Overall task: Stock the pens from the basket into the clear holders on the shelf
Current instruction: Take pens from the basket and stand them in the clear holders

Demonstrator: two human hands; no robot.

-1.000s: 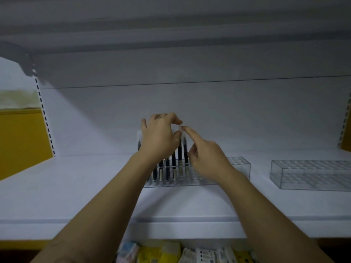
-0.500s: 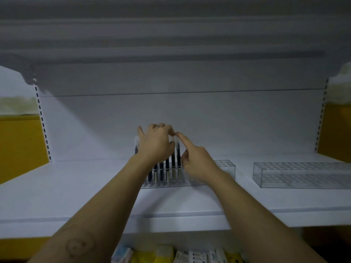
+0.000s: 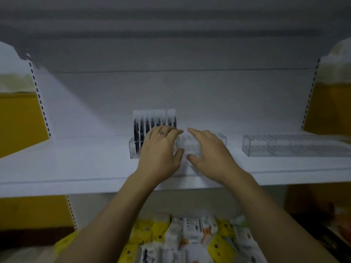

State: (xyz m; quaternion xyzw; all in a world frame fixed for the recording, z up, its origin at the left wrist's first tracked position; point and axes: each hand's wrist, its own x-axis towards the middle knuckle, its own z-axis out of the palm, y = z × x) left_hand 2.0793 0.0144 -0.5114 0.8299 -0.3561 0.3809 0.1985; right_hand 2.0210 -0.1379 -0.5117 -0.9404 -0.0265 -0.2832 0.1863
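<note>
White shelf (image 3: 76, 168), dim bay. Pens (image 3: 152, 120) stand at the 9 o'clock end of the clear holder (image 3: 133, 150). Both hands have dropped off the pen tops: left hand (image 3: 161, 149) and right hand (image 3: 210, 150) are spread, holding nothing (holder contact unclear). Batch looks seated. Second holder (image 3: 294, 147) at 3 o'clock is empty, so restock next.

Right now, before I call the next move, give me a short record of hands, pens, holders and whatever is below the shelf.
left hand: fingers relaxed, holds nothing, in front of the left holder
right hand: fingers spread, holds nothing; contact with the holder unclear
pens: dark, pale caps, upright in one row
left holder: pens at its left end, the rest bare
right holder: no pens, stands apart
shelf: white, carries both holders
boxes: yellow and white, below the shelf
</note>
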